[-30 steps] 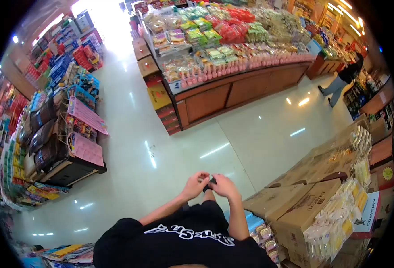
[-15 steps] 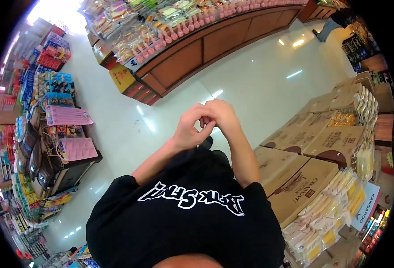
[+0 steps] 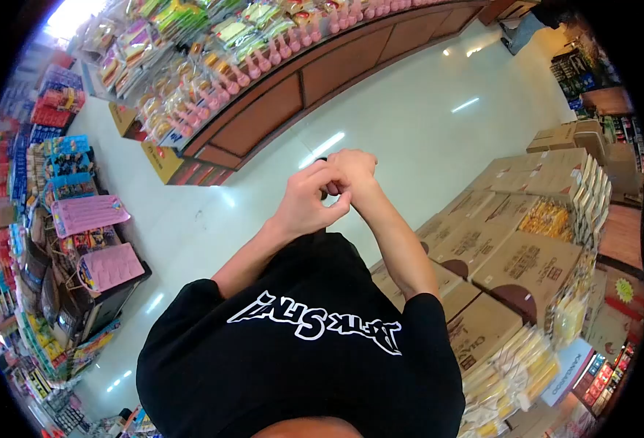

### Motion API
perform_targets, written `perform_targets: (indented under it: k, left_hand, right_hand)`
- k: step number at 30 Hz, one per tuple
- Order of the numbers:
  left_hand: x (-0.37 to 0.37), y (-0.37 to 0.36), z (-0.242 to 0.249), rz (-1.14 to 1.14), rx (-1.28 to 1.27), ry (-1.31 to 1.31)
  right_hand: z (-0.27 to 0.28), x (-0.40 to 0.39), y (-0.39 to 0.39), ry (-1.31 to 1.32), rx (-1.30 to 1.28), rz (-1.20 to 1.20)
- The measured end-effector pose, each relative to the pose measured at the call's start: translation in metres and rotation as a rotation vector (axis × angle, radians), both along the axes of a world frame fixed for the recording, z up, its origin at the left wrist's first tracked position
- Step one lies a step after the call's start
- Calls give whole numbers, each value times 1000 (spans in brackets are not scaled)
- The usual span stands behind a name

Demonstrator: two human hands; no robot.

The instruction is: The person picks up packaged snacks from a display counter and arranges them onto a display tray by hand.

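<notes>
My left hand (image 3: 309, 196) and my right hand (image 3: 356, 169) are together in front of my chest, touching each other above the floor. The left thumb and fingers curl round into a ring, with a small dark gap inside. Bent at the wrist, my right hand has its fingers folded in against the left fingers. Anything held between them is hidden. Below the hands is the black T-shirt (image 3: 278, 372) I wear, with white lettering.
A wooden display counter (image 3: 263, 120) with packaged breads (image 3: 260, 40) curves ahead. Stacked cardboard boxes (image 3: 530, 266) and bagged snacks (image 3: 515, 376) stand on the right. On the left is a shelf rack with pink trays (image 3: 92, 213). Another person (image 3: 530, 33) is at the far right.
The view has shifted forward and turned slightly, so the counter and left rack sit further left. My hands stay together, the right fingers a little more extended. The distant person has moved slightly.
</notes>
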State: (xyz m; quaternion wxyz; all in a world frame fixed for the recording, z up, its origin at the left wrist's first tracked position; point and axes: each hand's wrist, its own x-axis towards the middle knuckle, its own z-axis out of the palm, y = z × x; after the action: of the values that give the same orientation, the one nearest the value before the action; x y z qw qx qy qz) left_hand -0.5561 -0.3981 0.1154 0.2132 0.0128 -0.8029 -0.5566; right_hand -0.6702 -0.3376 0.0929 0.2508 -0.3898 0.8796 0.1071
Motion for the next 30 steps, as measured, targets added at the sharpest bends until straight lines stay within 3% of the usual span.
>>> perform_targets:
  k: [4, 7, 10, 13, 15, 16, 19, 24, 30]
  left_hand:
    - [-86, -30, 13, -43, -22, -4]
    - [-153, -55, 7, -114, 83, -15]
    - [-211, -91, 6, -234, 202, -153]
    - [-254, -112, 6, -308, 320, -247]
    - [-281, -114, 3, -336, 426, -233]
    - [-293, -116, 5, -336, 409, -250]
    - [-320, -116, 10, -318, 299, -293]
    - [-366, -105, 18, -186, -88, -231]
    - [-425, -56, 24, 25, -341, -275]
  right_hand:
    - [-2, -85, -20, -231, -27, -89]
    - [-11, -145, -18, -260, -416, -99]
    - [-10, -196, -34, -405, -494, -339]
    - [-18, -233, -45, -337, -471, -250]
    - [-25, -251, -42, -487, -629, -390]
    - [-30, -263, -42, -554, -712, -457]
    - [-60, -293, -48, -427, -509, -496]
    - [-65, -343, -52, -347, -413, -189]
    - [-64, -424, -52, -356, -455, -50]
